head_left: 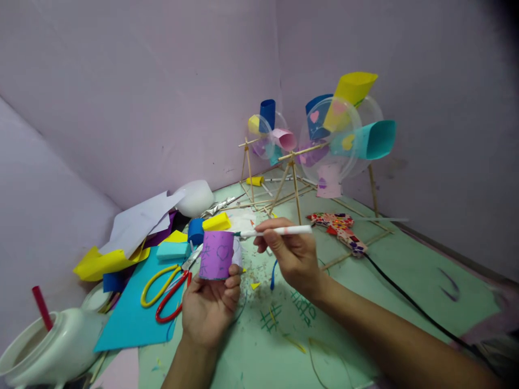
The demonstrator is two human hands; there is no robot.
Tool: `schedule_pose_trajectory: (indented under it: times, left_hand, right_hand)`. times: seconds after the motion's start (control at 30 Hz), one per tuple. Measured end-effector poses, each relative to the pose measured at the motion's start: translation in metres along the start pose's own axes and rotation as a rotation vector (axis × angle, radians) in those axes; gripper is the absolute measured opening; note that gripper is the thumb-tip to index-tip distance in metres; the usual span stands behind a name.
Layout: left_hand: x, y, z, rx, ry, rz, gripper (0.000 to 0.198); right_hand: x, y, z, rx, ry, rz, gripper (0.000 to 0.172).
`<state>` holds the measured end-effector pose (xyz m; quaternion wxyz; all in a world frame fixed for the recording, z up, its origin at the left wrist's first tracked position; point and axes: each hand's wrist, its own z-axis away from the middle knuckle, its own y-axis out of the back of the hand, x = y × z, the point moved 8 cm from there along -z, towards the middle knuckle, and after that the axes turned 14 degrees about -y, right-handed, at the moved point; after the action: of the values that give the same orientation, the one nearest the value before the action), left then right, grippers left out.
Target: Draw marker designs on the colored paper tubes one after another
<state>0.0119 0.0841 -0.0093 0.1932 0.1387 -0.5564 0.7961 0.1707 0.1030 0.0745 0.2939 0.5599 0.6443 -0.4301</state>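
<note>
My left hand (211, 308) is closed around the lower part of a purple paper tube (218, 254), which stands upright in the fingers. Dark drawn marks show on the tube, among them a heart and star-like strokes. A white marker (290, 230) with a dark green tip is pinched in my right hand (292, 256). Its tip is at the tube's upper right edge; whether it touches, I cannot tell. Scissors (172, 294) with one yellow and one red handle lie left of my left hand, their blades partly behind the tube.
Two stick-framed wheels with coloured paper cups (381, 139) stand at the back. A patterned glue gun (344, 229) with a black cord lies to the right. Blue sheet (130, 308), small paper tubes (217, 221), white papers (138, 219) and a white pot (68, 340) crowd the left.
</note>
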Motion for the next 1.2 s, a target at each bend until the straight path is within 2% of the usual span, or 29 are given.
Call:
schedule_pose_trajectory:
  times: [0.1,0.23,0.4,0.6,0.67,0.8,0.93,1.1,1.2]
  left_hand:
    - [-0.002,-0.003,0.002,-0.027,0.026,0.041,0.028]
    - [0.0,-0.007,0.004,-0.05,0.007,0.112,0.035]
    - [-0.005,-0.009,0.007,-0.05,0.038,0.132,0.04]
    - [-0.002,-0.006,0.005,-0.016,0.002,0.143,0.039]
    - [-0.003,-0.005,0.005,-0.006,0.0,0.121,0.036]
    - [-0.005,-0.006,0.004,-0.016,0.016,0.077,0.031]
    - [-0.004,-0.006,0.004,-0.045,0.011,0.067,0.029]
    - [-0.006,-0.003,0.005,-0.002,0.009,-0.015,0.03]
    - [-0.006,-0.003,0.003,0.011,0.003,-0.026,0.031]
  right_hand:
    - [0.001,-0.005,-0.002,-0.052,-0.016,0.006,0.015]
    - [-0.001,0.005,-0.003,0.059,-0.026,-0.078,0.017]
    - [0.005,-0.005,-0.004,-0.039,-0.092,-0.086,0.018]
    - [0.0,0.012,-0.007,0.113,-0.091,-0.217,0.02]
    - [0.002,0.007,-0.007,0.069,-0.109,-0.2,0.02]
    - [0.006,-0.01,-0.004,-0.097,-0.116,-0.129,0.018]
    - [0.004,-0.004,-0.002,-0.025,-0.072,-0.16,0.017]
    - [0.001,-0.011,0.001,-0.118,-0.051,-0.093,0.015]
    - [0.001,-0.008,0.002,-0.097,-0.022,-0.102,0.013]
